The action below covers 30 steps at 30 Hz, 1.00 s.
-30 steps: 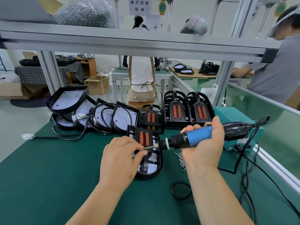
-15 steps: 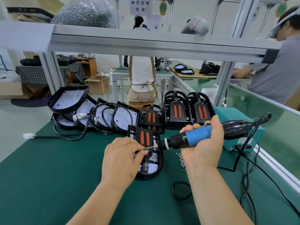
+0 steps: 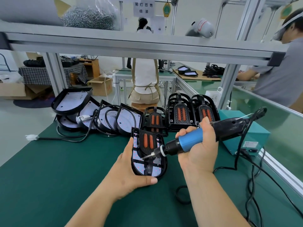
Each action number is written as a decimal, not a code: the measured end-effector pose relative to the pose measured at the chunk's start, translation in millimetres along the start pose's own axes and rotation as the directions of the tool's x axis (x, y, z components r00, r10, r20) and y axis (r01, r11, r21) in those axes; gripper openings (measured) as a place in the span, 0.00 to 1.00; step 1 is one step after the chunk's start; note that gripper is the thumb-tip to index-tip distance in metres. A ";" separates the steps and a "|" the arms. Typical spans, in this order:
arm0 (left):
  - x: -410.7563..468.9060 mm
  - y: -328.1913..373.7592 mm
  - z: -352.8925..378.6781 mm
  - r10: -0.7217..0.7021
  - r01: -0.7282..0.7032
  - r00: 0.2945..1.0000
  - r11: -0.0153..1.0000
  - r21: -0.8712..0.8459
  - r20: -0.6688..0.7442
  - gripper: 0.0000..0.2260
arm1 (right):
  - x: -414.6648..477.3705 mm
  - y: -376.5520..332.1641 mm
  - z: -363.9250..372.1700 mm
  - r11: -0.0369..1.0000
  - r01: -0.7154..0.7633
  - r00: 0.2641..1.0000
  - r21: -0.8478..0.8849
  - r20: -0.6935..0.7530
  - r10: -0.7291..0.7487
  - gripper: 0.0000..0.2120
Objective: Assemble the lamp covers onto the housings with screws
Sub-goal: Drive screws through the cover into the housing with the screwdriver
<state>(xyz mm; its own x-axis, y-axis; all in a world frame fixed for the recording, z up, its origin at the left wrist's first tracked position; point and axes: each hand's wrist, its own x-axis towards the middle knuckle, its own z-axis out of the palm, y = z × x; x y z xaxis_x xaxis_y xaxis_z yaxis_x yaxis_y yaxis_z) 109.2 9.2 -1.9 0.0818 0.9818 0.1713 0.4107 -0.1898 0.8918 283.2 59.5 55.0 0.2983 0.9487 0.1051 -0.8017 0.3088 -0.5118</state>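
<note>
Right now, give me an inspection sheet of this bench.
surface: green bench mat, flat.
job's things: black lamp housing with orange-striped cover at mid-mat; spare white-boarded housings and stacked covers behind.
clutter: black ring on the mat.
grips: left hand holds the housing; right hand grips blue-and-black electric screwdriver, bit on the cover.
cables: black screwdriver cord loops past teal power box; white-plugged black lead left.
surroundings: aluminium shelf, bagged screws, grey-shirted person.

Left hand [image 3: 131,170] and right hand [image 3: 200,149] curled
</note>
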 end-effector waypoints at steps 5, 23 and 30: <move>0.5 -5.5 -0.9 -0.002 0.002 1.000 0.999 0.032 -0.020 0.53 | -3.4 5.0 3.6 1.000 0.003 1.000 -0.017 0.019 -0.003 0.12; 6.4 -11.9 4.4 0.017 -0.014 0.999 0.998 0.065 -0.049 0.55 | -5.5 13.1 10.9 0.999 -0.001 0.998 -0.042 0.069 0.004 0.09; 6.9 -12.9 4.7 -0.044 0.046 0.998 0.998 0.041 -0.047 0.58 | -12.1 17.6 18.6 0.989 0.048 0.983 -0.139 0.184 -0.022 0.09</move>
<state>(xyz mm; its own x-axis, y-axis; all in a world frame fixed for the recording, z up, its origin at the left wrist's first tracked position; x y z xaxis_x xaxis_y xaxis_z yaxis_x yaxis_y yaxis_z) 108.8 18.4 -14.2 0.0205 0.9883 0.1514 0.4507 -0.1443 0.8809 255.9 54.7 60.5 0.2156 0.9381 0.2712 -0.7065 0.3416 -0.6198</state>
